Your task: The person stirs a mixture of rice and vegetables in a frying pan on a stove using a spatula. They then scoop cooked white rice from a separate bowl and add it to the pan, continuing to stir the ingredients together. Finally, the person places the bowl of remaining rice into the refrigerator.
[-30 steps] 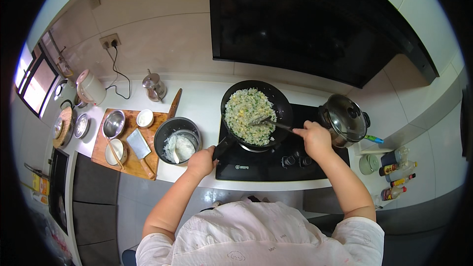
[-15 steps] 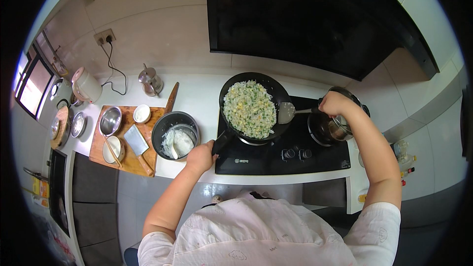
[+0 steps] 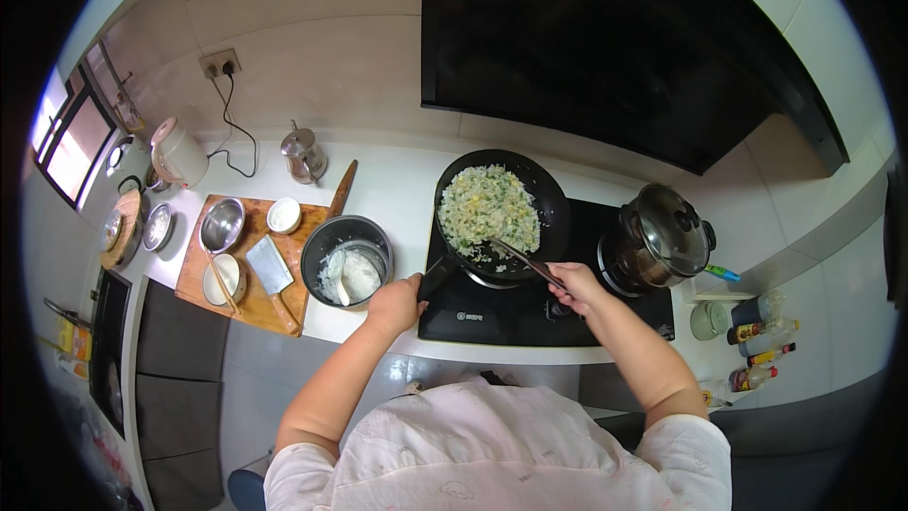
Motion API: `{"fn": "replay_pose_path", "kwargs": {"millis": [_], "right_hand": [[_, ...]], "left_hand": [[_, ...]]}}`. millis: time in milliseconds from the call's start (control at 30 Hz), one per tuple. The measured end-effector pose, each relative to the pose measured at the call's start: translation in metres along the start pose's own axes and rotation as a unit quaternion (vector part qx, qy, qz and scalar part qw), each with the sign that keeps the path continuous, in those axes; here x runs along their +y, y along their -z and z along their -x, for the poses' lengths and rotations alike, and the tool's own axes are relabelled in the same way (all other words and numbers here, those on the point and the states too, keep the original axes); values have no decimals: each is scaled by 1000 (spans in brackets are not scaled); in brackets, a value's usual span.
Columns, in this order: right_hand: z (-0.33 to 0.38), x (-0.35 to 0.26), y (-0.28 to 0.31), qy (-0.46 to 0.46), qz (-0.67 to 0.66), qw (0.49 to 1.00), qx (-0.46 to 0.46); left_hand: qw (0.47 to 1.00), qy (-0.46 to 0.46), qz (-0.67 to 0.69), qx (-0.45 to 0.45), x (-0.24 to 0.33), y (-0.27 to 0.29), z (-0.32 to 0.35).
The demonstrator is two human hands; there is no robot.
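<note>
My left hand [image 3: 397,305] is closed round the handle of a black frying pan [image 3: 550,191] on the left burner. Fried rice [image 3: 489,211] with green bits and yellow egg fills the pan's left and middle. In my right hand [image 3: 575,288] is a spatula [image 3: 526,260], gripped by its dark handle; its blade is down at the near edge of the rice, mostly hidden. Just left of my left hand stands a dark pot [image 3: 320,248] holding leftover white rice and a white rice paddle [image 3: 344,291].
A lidded pot [image 3: 659,235] occupies the right burner of the black stove [image 3: 492,324]. Several bottles [image 3: 759,329] stand at the right. On the left, a cutting board [image 3: 245,298] carries a cleaver [image 3: 271,268] and bowls. A range hood [image 3: 605,47] hangs above.
My right hand has come down and left from beside the lidded pot, bringing the spatula to the pan's near side. The rice lies more toward the pan's left. My left hand keeps the handle.
</note>
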State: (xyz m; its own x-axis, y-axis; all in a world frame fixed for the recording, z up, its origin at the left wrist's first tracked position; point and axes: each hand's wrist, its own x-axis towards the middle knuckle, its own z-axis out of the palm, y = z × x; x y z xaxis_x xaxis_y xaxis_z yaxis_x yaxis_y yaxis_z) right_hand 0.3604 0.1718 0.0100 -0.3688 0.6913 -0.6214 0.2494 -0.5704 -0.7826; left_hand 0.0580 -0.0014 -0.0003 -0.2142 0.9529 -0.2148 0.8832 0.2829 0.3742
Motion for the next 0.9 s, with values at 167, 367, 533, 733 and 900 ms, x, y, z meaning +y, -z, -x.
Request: {"fn": "replay_pose_path", "kwargs": {"millis": [167, 367, 533, 733, 900], "right_hand": [[0, -2, -19, -46, -208, 977, -29], [21, -8, 13, -92, -355, 924, -109], [49, -22, 34, -77, -298, 945, -108], [78, -68, 57, 43, 142, 989, 18], [63, -81, 70, 25, 333, 941, 64]], "left_hand": [[1000, 0, 4, 2, 2, 4, 4], [1000, -16, -5, 9, 4, 6, 6], [1000, -26, -10, 10, 6, 8, 6], [1000, -16, -14, 4, 6, 9, 7], [1000, -16, -15, 0, 8, 10, 6]]}}
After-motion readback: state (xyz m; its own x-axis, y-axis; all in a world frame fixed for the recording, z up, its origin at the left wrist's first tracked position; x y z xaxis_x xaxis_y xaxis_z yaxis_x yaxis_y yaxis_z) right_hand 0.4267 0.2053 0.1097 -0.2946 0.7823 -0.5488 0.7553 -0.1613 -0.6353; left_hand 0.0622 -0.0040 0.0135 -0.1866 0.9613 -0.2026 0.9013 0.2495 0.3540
